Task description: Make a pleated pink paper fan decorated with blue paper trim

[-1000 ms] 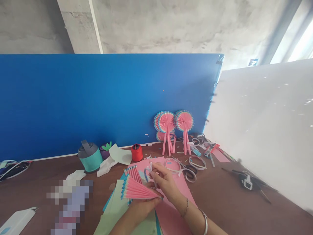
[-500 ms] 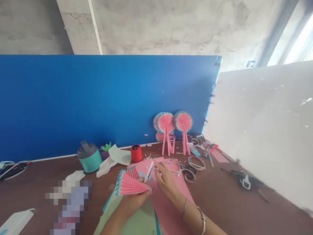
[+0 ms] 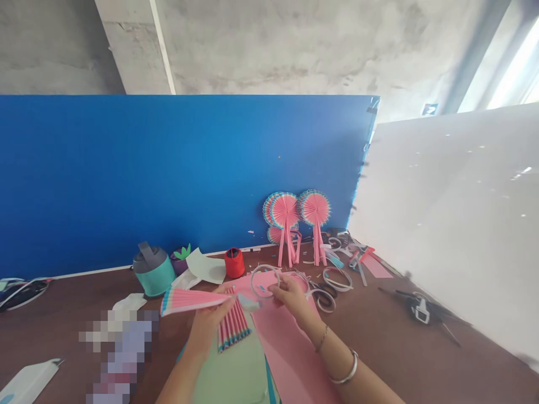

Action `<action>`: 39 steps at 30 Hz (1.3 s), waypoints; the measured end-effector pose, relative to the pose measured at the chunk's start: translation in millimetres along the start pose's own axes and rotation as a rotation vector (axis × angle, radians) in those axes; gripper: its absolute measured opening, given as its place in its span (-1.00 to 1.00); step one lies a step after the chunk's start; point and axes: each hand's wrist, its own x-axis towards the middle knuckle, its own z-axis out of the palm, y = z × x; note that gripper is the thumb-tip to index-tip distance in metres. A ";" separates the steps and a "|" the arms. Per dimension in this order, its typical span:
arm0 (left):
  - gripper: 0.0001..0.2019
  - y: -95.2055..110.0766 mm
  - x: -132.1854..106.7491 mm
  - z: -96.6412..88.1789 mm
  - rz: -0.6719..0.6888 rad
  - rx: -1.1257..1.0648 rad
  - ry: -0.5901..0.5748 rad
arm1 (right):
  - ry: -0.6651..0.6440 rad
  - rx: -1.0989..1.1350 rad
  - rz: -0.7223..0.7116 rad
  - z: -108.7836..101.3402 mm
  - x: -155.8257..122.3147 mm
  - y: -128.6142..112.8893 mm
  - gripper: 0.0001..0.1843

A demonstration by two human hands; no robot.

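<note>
My left hand [image 3: 208, 322] is closed around the middle of a pleated paper fan [image 3: 189, 300], pink with blue-edged tips. One folded wing points left; the other pleated part [image 3: 233, 325] hangs below my fingers over a pale green sheet [image 3: 229, 370]. To the right, my right hand [image 3: 292, 297] pinches a thin white strip [image 3: 252, 275], which curls into a loop above the pink paper [image 3: 286, 348]. The fingertips partly hide where the strip is held. Black-handled scissors [image 3: 326, 290] lie just beyond that hand.
Finished pink round fans [image 3: 315, 209] on stick handles lean against the blue partition [image 3: 168, 168]. A red spool [image 3: 234, 264], a teal container [image 3: 155, 275] and curled white strips [image 3: 339, 279] lie along the back. A dark cable-like object [image 3: 421, 311] sits at right.
The fan has turned and moved left, its pleated parts now spread apart. The white strip, straight beside the fan before, now curls in a loop from my right hand.
</note>
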 end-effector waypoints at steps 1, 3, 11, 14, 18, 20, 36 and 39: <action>-0.59 0.5 5.5 -5.2 -0.010 0.005 0.057 | 0.075 -0.060 -0.027 -1.5 0.8 1.4 -0.52; -0.62 2.2 13.8 -14.2 -0.030 -0.019 0.196 | 0.217 -0.264 -0.157 -3.2 0.1 2.7 -0.48; -0.75 -5.3 18.7 -14.9 -0.204 -0.168 0.388 | -0.117 -0.798 -0.292 39.0 -30.2 -21.2 -0.70; -0.76 -8.1 15.3 -8.5 -0.230 -0.212 0.357 | -0.230 -0.966 -0.236 63.1 -35.2 -33.7 -0.59; -0.75 -8.3 11.0 -2.1 -0.236 -0.279 0.311 | -0.192 -1.083 -0.170 96.0 -28.3 -38.4 -0.41; -0.75 -9.0 10.7 -1.0 -0.237 -0.306 0.296 | -0.172 -1.121 -0.131 112.2 -23.1 -36.8 -0.26; -0.76 -6.1 4.2 0.7 -0.160 -0.509 -0.054 | -0.257 -0.143 -0.143 47.8 -7.8 -12.6 -0.36; -0.73 -2.3 -2.5 4.1 -0.138 -0.485 -0.225 | -0.262 -0.207 -0.222 40.1 -18.3 -10.2 -0.37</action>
